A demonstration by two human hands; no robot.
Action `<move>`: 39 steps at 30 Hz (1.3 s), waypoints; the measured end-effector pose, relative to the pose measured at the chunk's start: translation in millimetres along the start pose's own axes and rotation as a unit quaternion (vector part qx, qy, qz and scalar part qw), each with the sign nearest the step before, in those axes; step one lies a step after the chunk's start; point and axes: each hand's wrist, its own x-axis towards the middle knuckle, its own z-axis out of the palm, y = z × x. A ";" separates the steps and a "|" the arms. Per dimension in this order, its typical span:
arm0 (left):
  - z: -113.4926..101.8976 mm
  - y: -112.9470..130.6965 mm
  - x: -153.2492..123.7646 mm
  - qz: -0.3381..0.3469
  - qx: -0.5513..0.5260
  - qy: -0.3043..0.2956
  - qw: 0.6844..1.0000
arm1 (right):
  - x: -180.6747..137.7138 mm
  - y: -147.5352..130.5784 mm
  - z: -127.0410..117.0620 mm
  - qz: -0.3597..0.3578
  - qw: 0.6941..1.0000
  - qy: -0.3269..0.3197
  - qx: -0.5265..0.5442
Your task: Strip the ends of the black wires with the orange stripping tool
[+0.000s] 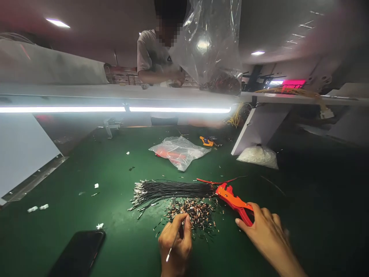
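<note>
Between thumb and forefinger, my left hand [176, 240] pinches a thin wire [172, 248] with a pale metal terminal at its lower end. My right hand [261, 227] is closed around the handles of a red and orange wire stripper [233, 200], whose jaws point up and left. Beyond my hands lies a bundle of black wires [175, 189], their pale terminals at the left end. The stripper's head is close to the right end of this bundle. Just past my left hand spreads a pile of wire scraps [194, 215], black with copper bits.
A clear plastic bag [181, 152] with red contents lies farther back, beside an orange tool [206, 141]. A black phone [77, 254] is at front left. A bag of white parts [258, 156] sits by the right panel. Another person [152, 57] is behind the lit shelf [173, 92].
</note>
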 end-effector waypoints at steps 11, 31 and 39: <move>-2.0 -2.8 2.7 0.030 0.021 -0.010 0.999 | -1.6 -4.1 10.5 0.012 0.999 -0.041 -0.020; 11.7 -8.2 -2.7 -0.003 -0.010 0.048 0.999 | -0.1 -14.8 -10.0 -0.087 0.995 -0.038 -0.019; 15.6 -9.9 -4.9 -0.026 -0.011 0.058 0.998 | -0.3 -88.1 -30.8 -0.225 0.969 0.002 0.101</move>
